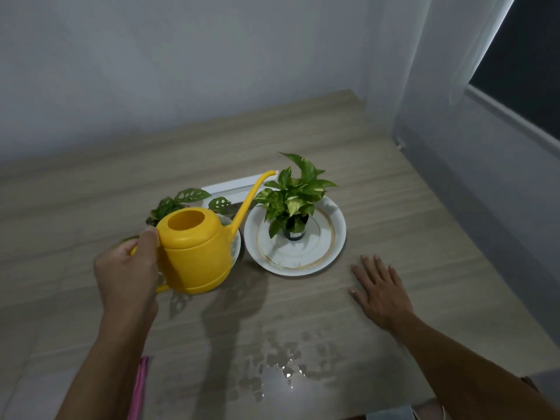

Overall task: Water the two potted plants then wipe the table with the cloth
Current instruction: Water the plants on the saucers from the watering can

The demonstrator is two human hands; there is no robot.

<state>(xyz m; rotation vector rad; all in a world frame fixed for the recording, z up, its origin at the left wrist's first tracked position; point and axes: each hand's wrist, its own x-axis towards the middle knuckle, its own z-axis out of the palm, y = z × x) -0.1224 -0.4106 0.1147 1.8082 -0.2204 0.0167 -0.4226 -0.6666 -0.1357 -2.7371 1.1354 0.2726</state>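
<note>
Left hand (127,274) grips the watering can (194,253), right hand (381,289) lies flat, empty; spout (251,198) sits left of the right pot (294,232), so pouring may flood the plate (333,237).

Single head-worn wide-angle view, facing forward and down.
It looks from above the near side of the counter (394,192) across to the wall (151,56) behind, near enough that both forearms enter from the bottom, with the left hand (127,274) and right hand (381,292) mid-frame.
</note>
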